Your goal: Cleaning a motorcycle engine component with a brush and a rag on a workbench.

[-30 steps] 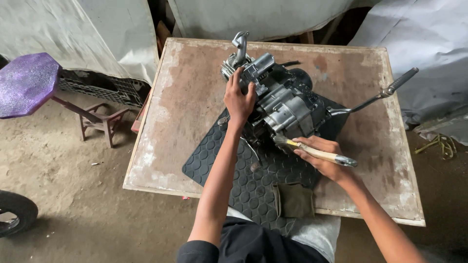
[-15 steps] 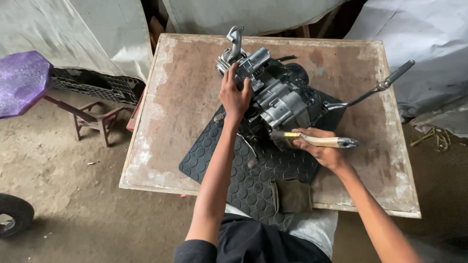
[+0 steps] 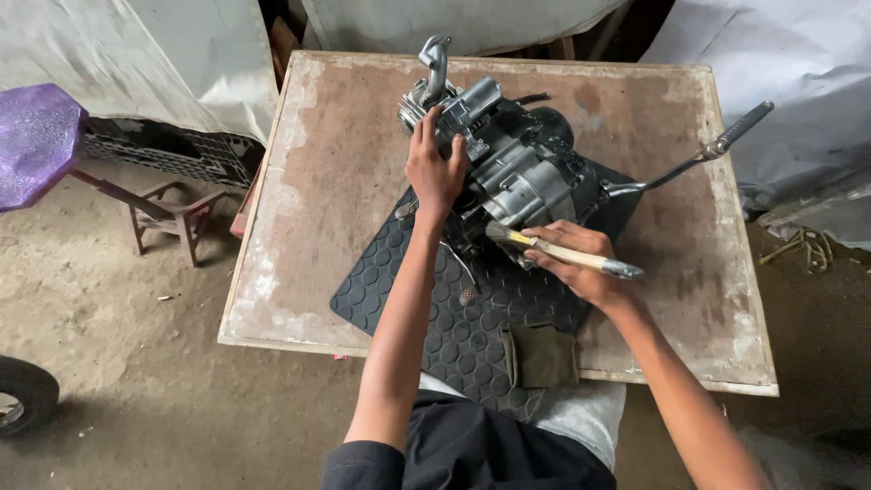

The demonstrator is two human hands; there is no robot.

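Two bare hands worked over a grey motorcycle engine [image 3: 517, 177] that sat at about 12 o'clock from the person, on a worn wooden table [image 3: 336, 181]. Engine rested partly on a black rubber mat [image 3: 426, 308] with round studs, its far end off the mat on bare wood. Left hand [image 3: 435, 172] was clamped on the engine's upper left part, fingers wrapped over the casing, just below a curved metal pipe [image 3: 434, 63] sticking up at 11 o'clock. Right hand [image 3: 576, 263] was closed around a brush [image 3: 558, 254] with a pale wooden handle and a metal end cap; bristle end touched the engine's near side at 6 o'clock of the block. Long kick lever [image 3: 699, 159] with a dark rubber grip ran out toward 2 o'clock from the engine. Folded olive cloth [image 3: 543, 356] lay on the mat's near edge, at 5 o'clock of the engine, apart from both hands. Purple octagonal stool [image 3: 36, 141] stood on the dirt floor at 9 o'clock, well apart from the table. Part of a black tyre [image 3: 23, 395] showed at 8 o'clock.
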